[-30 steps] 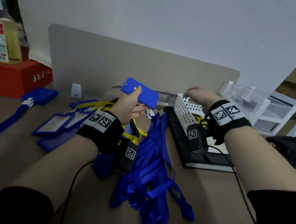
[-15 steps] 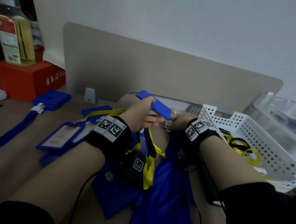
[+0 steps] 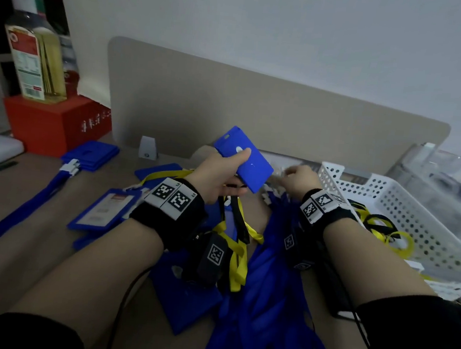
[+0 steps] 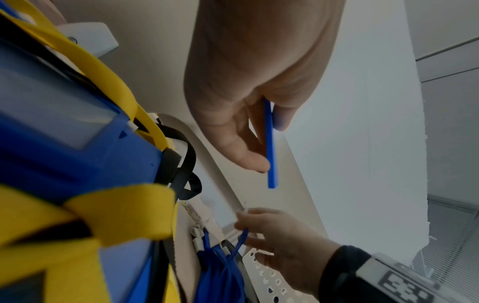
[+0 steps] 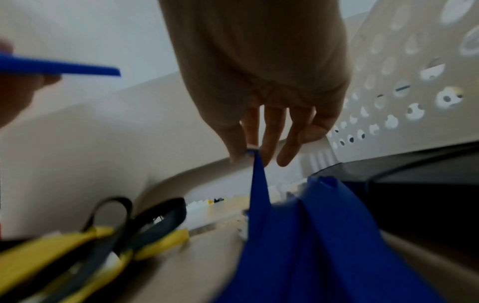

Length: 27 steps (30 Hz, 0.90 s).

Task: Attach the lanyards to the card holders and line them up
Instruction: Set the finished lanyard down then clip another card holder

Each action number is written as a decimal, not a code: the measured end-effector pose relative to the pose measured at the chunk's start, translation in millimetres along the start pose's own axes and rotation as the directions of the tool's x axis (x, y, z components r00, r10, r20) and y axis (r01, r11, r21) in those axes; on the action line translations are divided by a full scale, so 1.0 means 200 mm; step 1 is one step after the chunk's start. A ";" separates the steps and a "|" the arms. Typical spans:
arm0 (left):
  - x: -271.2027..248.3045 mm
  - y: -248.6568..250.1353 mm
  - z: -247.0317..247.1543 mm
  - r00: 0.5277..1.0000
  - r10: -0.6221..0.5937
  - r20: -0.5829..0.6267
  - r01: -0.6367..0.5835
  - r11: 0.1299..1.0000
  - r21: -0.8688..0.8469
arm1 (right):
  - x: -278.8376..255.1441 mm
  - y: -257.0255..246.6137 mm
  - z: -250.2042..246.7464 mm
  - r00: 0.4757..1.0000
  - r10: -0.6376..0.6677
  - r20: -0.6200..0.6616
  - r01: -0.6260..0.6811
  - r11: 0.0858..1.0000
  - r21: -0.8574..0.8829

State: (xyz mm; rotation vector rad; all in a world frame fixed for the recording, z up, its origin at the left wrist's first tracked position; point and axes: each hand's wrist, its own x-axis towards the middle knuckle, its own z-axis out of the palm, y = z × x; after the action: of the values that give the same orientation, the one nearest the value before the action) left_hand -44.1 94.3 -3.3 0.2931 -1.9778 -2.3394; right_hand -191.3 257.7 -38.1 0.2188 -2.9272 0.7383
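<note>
My left hand holds a blue card holder up above the table, thumb on top and fingers beneath; the left wrist view shows the card holder edge-on between thumb and fingers. Just to its right, my right hand pinches the clip end of a blue lanyard between thumb and fingers and lifts it off the heap of blue lanyards. Yellow and black lanyards lie under my left wrist.
A white perforated basket with yellow lanyards stands at the right. Blue card holders and a finished lanyard lie at the left. Behind are a beige divider, a red box and a bottle.
My right hand came back from the basket to the lanyard heap and took hold of a blue lanyard's end. The left hand kept the card holder raised. The head view shifted right.
</note>
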 end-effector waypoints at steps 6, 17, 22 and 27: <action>-0.09 0.03 0.00 0.998 0.051 -0.022 -0.053 0.995 -0.084 | -0.14 -0.17 -0.23 0.965 0.114 -0.237 0.121 0.606 0.786; -0.31 0.02 -0.06 0.985 0.172 -0.029 -0.170 0.984 0.054 | -0.66 -0.38 -0.51 0.992 -0.074 -0.106 0.118 0.171 0.978; -0.44 -0.02 -0.10 0.938 0.343 0.045 -0.335 0.870 0.362 | -0.84 -0.37 -0.33 0.988 -0.123 0.094 -0.037 0.403 0.914; -0.51 -0.07 -0.14 0.845 0.528 0.089 -0.463 0.637 0.617 | -0.95 -0.41 -0.20 0.964 -0.225 0.141 -0.032 0.430 0.902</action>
State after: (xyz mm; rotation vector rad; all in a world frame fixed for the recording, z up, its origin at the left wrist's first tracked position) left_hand 61.2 86.5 -11.3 -0.1150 -2.3360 -1.2688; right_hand 13.0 225.6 6.6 0.5880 -2.2784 2.3535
